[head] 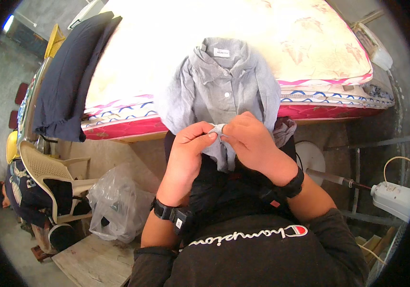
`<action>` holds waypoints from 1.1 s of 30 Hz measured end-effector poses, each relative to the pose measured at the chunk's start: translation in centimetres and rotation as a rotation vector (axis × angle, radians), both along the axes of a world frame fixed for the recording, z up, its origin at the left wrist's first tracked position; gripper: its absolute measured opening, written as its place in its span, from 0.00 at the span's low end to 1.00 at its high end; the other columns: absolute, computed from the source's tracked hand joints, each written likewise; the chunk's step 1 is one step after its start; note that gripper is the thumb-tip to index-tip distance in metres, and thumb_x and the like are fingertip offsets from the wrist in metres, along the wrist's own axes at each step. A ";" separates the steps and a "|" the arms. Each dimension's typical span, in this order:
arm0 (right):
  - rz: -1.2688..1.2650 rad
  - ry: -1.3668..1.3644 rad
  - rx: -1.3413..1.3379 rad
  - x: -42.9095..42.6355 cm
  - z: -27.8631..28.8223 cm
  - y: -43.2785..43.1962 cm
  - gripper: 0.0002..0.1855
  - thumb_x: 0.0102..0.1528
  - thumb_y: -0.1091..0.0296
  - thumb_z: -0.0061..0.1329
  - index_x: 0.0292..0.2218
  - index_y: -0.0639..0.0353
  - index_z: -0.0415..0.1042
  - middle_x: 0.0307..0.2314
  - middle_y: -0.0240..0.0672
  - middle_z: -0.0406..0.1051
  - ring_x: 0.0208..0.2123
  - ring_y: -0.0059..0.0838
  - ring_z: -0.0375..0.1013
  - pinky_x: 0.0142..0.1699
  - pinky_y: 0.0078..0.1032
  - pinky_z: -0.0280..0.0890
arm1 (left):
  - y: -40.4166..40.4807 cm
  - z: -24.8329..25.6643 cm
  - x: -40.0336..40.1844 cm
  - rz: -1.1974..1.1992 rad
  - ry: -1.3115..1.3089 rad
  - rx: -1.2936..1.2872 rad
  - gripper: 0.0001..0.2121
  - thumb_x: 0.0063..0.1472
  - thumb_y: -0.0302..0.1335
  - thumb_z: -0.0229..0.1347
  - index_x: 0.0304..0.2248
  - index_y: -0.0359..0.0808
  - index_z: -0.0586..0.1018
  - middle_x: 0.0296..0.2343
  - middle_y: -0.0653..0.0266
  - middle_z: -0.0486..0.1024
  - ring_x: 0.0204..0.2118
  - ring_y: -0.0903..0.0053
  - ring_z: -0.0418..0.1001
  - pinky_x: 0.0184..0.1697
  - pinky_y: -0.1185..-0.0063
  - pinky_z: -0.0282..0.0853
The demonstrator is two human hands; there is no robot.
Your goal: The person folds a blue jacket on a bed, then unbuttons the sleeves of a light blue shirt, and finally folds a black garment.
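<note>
A grey collared button-up shirt [212,97] lies front up across the edge of a stack of mattresses [319,46], its collar pointing away from me and its lower part hanging over my lap. My left hand [192,147] pinches a gathered bit of the shirt's cloth between thumb and fingers. Close beside it on the right, my right hand [249,138] holds the same bit of cloth. A white button shows on the shirt front above my hands. Whether a button is between my fingers, I cannot tell.
Dark folded cloth [70,79] lies at the bed's left end. Left of me are a plastic armchair [43,165], a clear plastic bag [113,208] with things inside and a person [22,190] bending low. A standing fan's round base [309,158] is at right.
</note>
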State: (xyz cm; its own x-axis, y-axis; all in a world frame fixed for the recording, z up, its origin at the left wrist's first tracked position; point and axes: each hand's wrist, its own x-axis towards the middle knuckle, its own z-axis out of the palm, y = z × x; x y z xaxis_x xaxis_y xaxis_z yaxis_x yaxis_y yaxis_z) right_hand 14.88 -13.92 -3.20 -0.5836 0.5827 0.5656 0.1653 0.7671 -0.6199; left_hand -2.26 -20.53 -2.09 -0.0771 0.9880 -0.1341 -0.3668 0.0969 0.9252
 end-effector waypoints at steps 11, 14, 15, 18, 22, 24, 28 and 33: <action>-0.010 -0.170 0.342 0.4 1.7 -0.5 0.06 0.44 0.71 0.51 0.29 0.50 0.72 0.19 0.26 0.63 0.25 0.29 0.66 0.35 0.30 0.57 | -0.3 -0.3 0.7 0.112 -0.164 -0.052 0.04 0.50 0.20 0.49 0.24 0.29 0.75 0.21 0.68 0.70 0.24 0.83 0.65 0.29 0.82 0.59; -0.004 -0.099 0.358 0.6 1.3 -0.3 0.05 0.44 0.70 0.52 0.27 0.49 0.71 0.18 0.24 0.61 0.24 0.28 0.64 0.34 0.29 0.57 | 0.0 0.4 0.4 -0.028 -0.360 -0.230 0.06 0.49 0.21 0.49 0.25 0.28 0.76 0.21 0.64 0.72 0.26 0.77 0.69 0.32 0.80 0.64; 0.001 -0.072 0.346 0.5 1.0 -0.5 0.05 0.44 0.69 0.52 0.27 0.49 0.71 0.17 0.24 0.60 0.23 0.28 0.64 0.34 0.28 0.57 | 0.0 0.0 0.1 -0.092 -0.440 -0.236 0.07 0.49 0.22 0.49 0.26 0.28 0.77 0.22 0.62 0.73 0.26 0.76 0.70 0.33 0.79 0.65; -0.027 -0.039 0.367 0.6 0.9 -0.7 0.06 0.43 0.68 0.53 0.27 0.48 0.70 0.17 0.23 0.59 0.22 0.27 0.63 0.33 0.28 0.57 | 0.1 -1.2 -0.3 -0.204 -0.614 -0.259 0.08 0.49 0.23 0.49 0.27 0.27 0.77 0.23 0.59 0.75 0.27 0.72 0.72 0.35 0.77 0.67; -0.078 -0.103 0.399 1.1 1.5 -0.7 0.07 0.42 0.67 0.54 0.24 0.49 0.69 0.16 0.24 0.58 0.22 0.28 0.63 0.32 0.28 0.58 | -0.6 0.3 -0.2 -0.215 -0.485 -0.164 0.07 0.49 0.22 0.50 0.26 0.27 0.78 0.25 0.57 0.77 0.28 0.71 0.74 0.35 0.78 0.68; -0.033 -0.081 0.380 1.3 2.3 -0.5 0.08 0.41 0.67 0.55 0.22 0.49 0.67 0.16 0.24 0.58 0.22 0.28 0.63 0.32 0.28 0.58 | -1.2 0.8 -0.6 -0.252 -0.397 -0.126 0.07 0.49 0.21 0.51 0.26 0.26 0.78 0.26 0.56 0.78 0.29 0.71 0.75 0.35 0.78 0.69; 0.113 -0.049 0.347 1.5 2.3 0.4 0.11 0.38 0.66 0.56 0.19 0.50 0.64 0.16 0.25 0.57 0.22 0.29 0.63 0.32 0.28 0.60 | -1.8 1.6 -1.6 -0.403 -0.324 -0.167 0.08 0.47 0.19 0.53 0.27 0.25 0.80 0.27 0.56 0.80 0.30 0.71 0.76 0.36 0.78 0.69; 0.233 -0.049 0.297 1.6 3.7 0.3 0.11 0.38 0.67 0.57 0.20 0.51 0.65 0.16 0.26 0.58 0.22 0.29 0.64 0.32 0.28 0.60 | -2.2 0.5 -1.0 -0.439 -0.465 -0.177 0.10 0.48 0.23 0.53 0.29 0.24 0.82 0.27 0.56 0.80 0.29 0.76 0.77 0.36 0.79 0.70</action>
State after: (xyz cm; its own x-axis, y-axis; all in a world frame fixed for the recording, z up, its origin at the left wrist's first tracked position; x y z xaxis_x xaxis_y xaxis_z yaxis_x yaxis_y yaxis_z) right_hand 16.46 -13.64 0.50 -0.7117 0.2464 0.6579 -0.0108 0.9325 -0.3609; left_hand -3.27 -22.73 -1.63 0.4329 0.8745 -0.2190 -0.6160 0.4643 0.6364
